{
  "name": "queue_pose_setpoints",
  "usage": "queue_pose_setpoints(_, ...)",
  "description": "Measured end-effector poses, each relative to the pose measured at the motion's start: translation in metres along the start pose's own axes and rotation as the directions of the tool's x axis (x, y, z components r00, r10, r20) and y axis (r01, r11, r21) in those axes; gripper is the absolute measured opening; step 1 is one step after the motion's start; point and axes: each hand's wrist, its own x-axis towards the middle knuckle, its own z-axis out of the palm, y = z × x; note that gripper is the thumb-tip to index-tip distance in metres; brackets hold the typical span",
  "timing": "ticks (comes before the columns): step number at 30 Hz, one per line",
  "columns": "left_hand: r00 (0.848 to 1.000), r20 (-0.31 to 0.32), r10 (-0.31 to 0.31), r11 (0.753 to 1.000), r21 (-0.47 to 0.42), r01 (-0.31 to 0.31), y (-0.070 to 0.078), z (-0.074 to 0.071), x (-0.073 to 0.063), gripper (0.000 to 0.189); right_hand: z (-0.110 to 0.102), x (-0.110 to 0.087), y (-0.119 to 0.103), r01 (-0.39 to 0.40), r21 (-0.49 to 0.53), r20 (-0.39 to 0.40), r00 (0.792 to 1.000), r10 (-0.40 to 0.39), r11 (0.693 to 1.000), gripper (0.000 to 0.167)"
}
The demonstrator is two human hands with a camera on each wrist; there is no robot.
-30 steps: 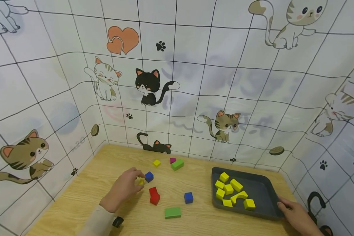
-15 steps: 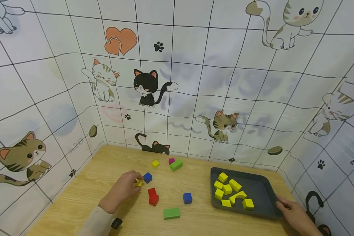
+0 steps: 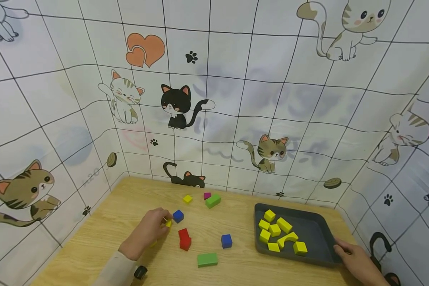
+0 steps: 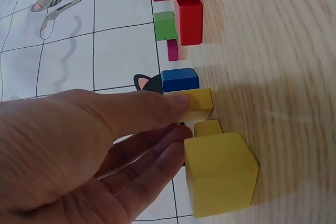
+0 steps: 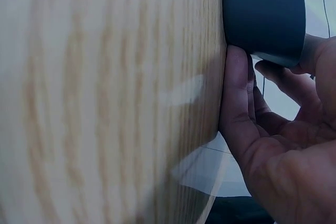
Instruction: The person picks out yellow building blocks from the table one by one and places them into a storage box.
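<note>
My left hand (image 3: 148,230) is low over the left part of the table, thumb and fingers pinching a small yellow block (image 3: 169,223). In the left wrist view the thumb lies over one side of that yellow block (image 4: 200,102), partly covering it. Just beyond it sits a blue block (image 3: 178,216). A larger-looking yellow block (image 4: 220,174) stands close beside the fingers in that view; in the head view the hand mostly hides it. My right hand (image 3: 359,260) grips the right end of a dark grey tray (image 3: 318,238), fingers tucked against its underside (image 5: 265,40).
Several yellow blocks (image 3: 274,230), one arched, lie in the tray's left half. Red blocks (image 3: 184,239), a green block (image 3: 207,260) and another blue block (image 3: 227,241) are mid-table. Farther back are a yellow block (image 3: 187,199), a green one (image 3: 213,201) and a magenta one (image 3: 207,196).
The left thumb and fingers have drawn together on the small yellow block. A sliver of another yellow block now shows beside that hand. The right hand keeps its hold on the tray.
</note>
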Motion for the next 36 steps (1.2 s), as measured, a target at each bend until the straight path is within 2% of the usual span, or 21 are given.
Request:
queue_pose_setpoints(4,1.0,-0.001,-0.008,1.0,0.0,0.008,0.0,0.0,-0.001,0.029,0.0,0.0,-0.002,0.005,-0.004,-0.006,1.0,-0.005,1.0,0.077)
queue_pose_setpoints(12,1.0,-0.008,-0.018,1.0,0.013,0.018,0.002,-0.001,-0.005,0.027,0.003,0.004,0.001,0.007,-0.011,-0.004,1.0,-0.007,1.0,0.083)
queue_pose_setpoints(21,0.999,-0.046,0.029,0.999,0.026,-0.027,0.01,-0.002,-0.006,0.025,0.001,0.009,0.006,0.003,0.027,0.013,1.0,-0.004,1.0,0.079)
queue_pose_setpoints(28,0.997,-0.066,0.04,0.999,0.015,-0.04,0.019,-0.002,-0.004,0.025,0.002,0.008,0.008,-0.013,0.041,0.018,1.0,0.013,0.999,0.089)
queue_pose_setpoints(36,0.992,-0.09,0.09,0.995,-0.032,-0.093,0.024,0.004,-0.001,0.026,-0.002,0.007,0.011,0.003,0.058,0.045,0.999,-0.006,0.998,0.091)
